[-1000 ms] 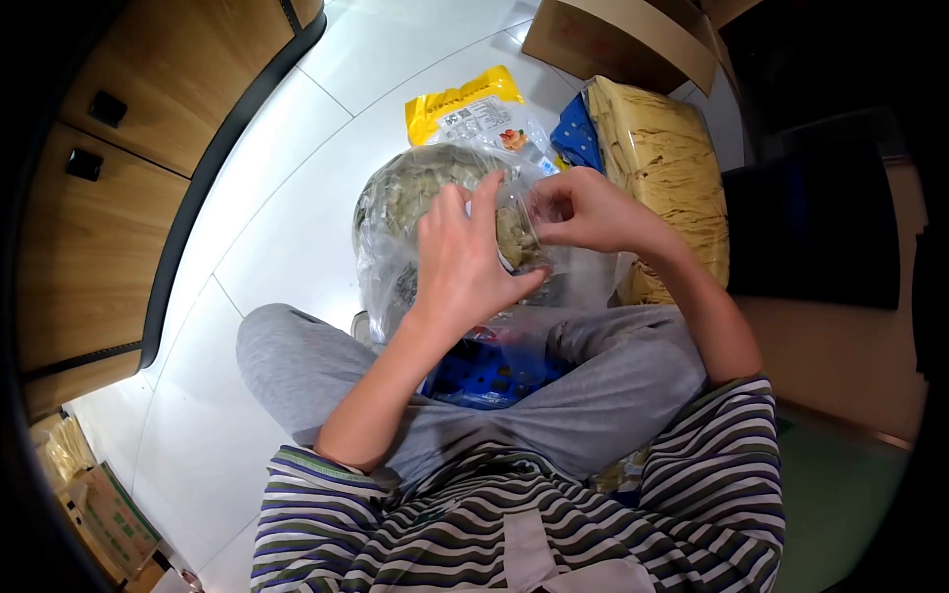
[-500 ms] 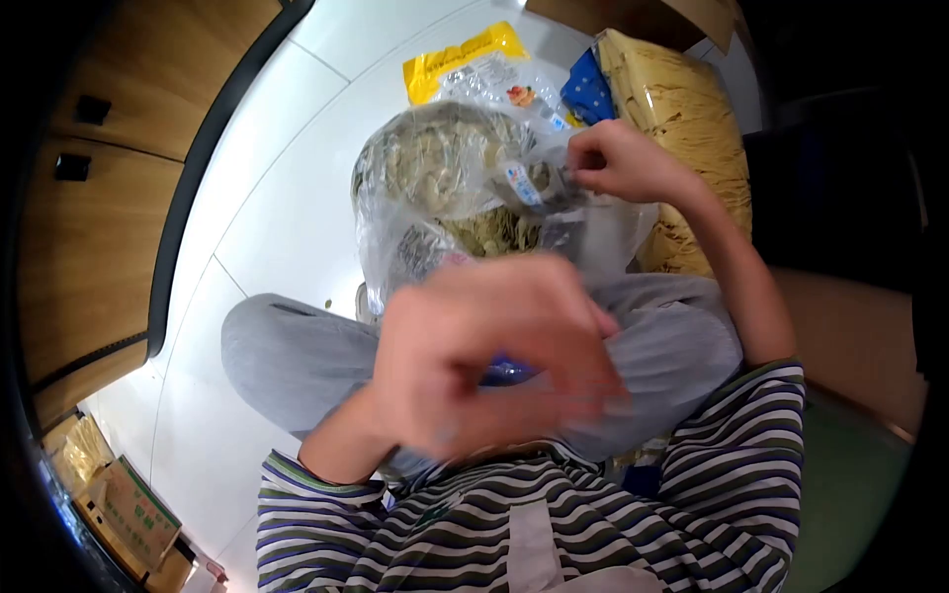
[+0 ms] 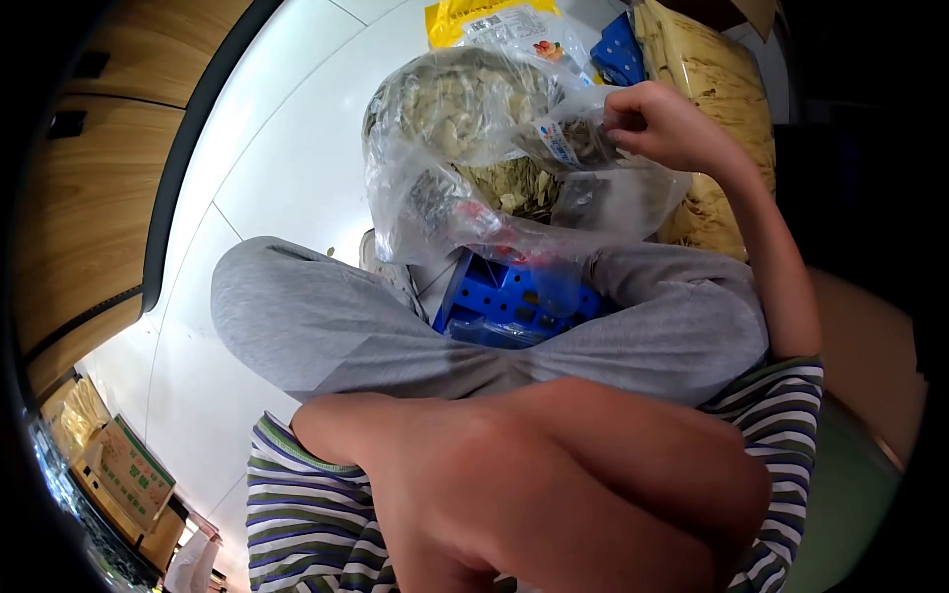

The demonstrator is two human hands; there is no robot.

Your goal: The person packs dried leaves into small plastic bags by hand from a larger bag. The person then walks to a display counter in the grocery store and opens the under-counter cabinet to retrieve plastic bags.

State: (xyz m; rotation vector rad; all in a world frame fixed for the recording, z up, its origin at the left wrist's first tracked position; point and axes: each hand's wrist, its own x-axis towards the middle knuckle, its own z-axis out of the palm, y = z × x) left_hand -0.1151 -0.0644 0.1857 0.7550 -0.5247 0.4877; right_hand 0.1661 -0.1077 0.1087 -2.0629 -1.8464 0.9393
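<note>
In the head view my right hand [image 3: 660, 127] is closed, its fingertips pinching the edge of a small clear plastic bag [image 3: 583, 141] with a blue-and-white label. Brownish dried pieces show through that bag. It rests on a large clear plastic bag [image 3: 445, 109] full of pale dried pieces. Greenish-tan dried flakes [image 3: 509, 186] lie in the large bag's opening. My left hand [image 3: 554, 484] is very close to the camera, back side up, with its fingers curled in. Its fingertips and anything in them are hidden.
A blue perforated plastic crate [image 3: 494, 292] stands between my crossed legs. Beyond the large bag lies a yellow-and-clear package [image 3: 494, 22]. To the right are a blue dotted packet [image 3: 620, 51] and a big bag of yellowish sheets [image 3: 707, 69]. Wooden cabinets [image 3: 129, 188] line the left.
My left hand has moved toward my body and the camera, uncovering the blue crate. My right hand keeps its pinch on the small bag. The view has shifted slightly.
</note>
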